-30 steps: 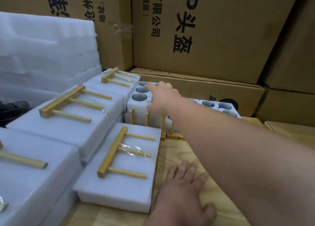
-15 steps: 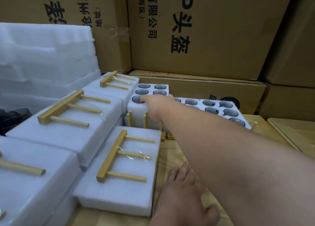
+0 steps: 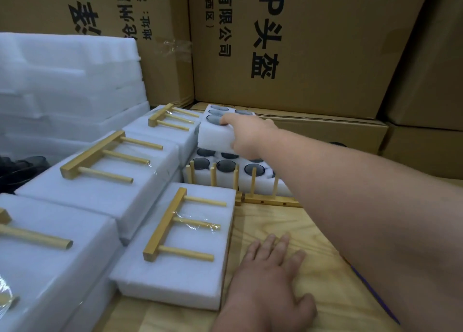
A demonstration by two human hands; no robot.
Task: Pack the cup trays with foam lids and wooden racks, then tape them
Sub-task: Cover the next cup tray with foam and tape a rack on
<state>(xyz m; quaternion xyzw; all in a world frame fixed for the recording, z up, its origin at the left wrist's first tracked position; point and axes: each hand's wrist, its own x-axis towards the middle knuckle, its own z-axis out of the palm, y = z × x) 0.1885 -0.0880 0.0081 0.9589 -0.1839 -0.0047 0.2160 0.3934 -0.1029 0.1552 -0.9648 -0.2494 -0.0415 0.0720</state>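
Observation:
My right hand (image 3: 246, 135) reaches far forward and grips the near corner of a white foam cup tray (image 3: 215, 136), a finger in one of its cup holes, holding it tilted up off a second cup tray (image 3: 225, 167) with dark glass cups. Wooden racks (image 3: 253, 193) with upright pegs stand against that lower tray. My left hand (image 3: 269, 279) rests flat on the wooden table (image 3: 313, 269), fingers spread. A packed foam block (image 3: 180, 251) with a taped wooden rack on top lies just left of it.
More packed foam blocks with racks (image 3: 100, 178) run along the left. Stacked foam sheets (image 3: 62, 81) rise at the back left. Large cardboard boxes (image 3: 300, 51) wall off the back and right. A dark object (image 3: 17, 171) sits at the far left.
My right hand has closed on the upper cup tray and lifted its near end off the tray below. My left hand stays flat on the table.

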